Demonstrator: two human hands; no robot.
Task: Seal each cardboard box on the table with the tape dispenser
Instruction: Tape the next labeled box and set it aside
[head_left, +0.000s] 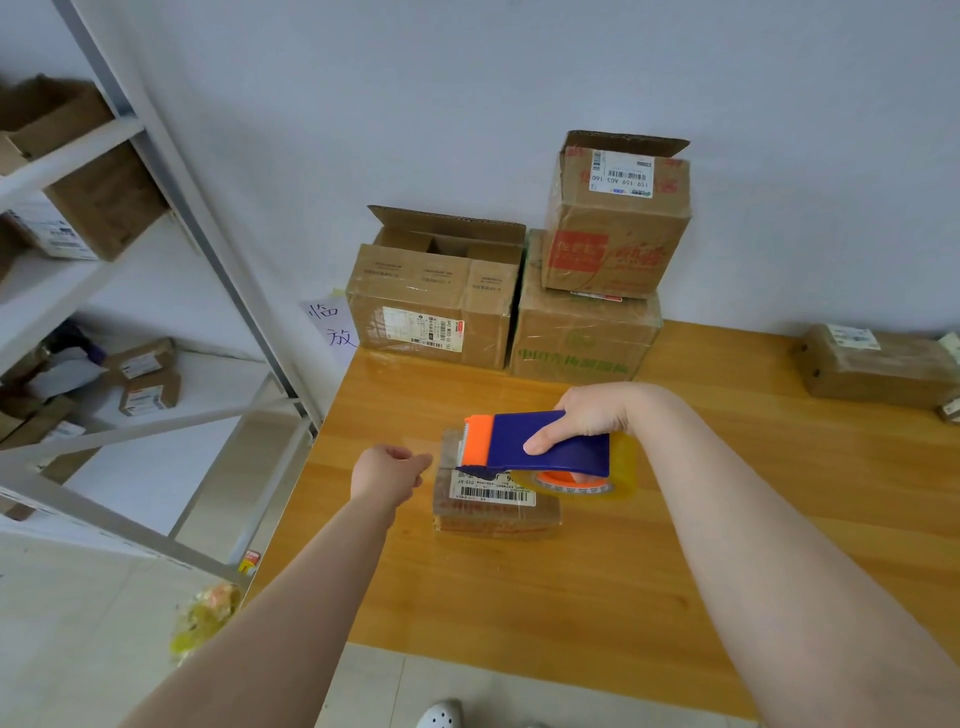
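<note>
Head view, clock read from the small box. It lies flat on the table, toward the left edge and well back from the near edge at 6 o'clock. Bare wood spreads from 3 to 6 o'clock. At 9 o'clock there is little table left before its edge, and the metal shelf stands just beyond.

The right hand comes in from 2 o'clock. Its fingers are wrapped round the blue body of the dispenser, thumb laid along the side. The orange cutter end points to 10 o'clock over the box top, and the tape roll hangs at 3 o'clock. The left hand sits at 9 o'clock, just beside the box, fingers curled toward the cutter. Whether they pinch a tape end cannot be told.

At 12 o'clock, against the wall, an open box stands with its flaps up. Touching it at 1 o'clock is a big box with a top box tilted on it. A flat box lies at 2 o'clock, well apart. A paper sign hangs at 11 o'clock, and a shoe shows at 6 o'clock.

Count: five boxes plainly on the table, one dispenser, one roll, two hands. More boxes sit on the shelf.
</note>
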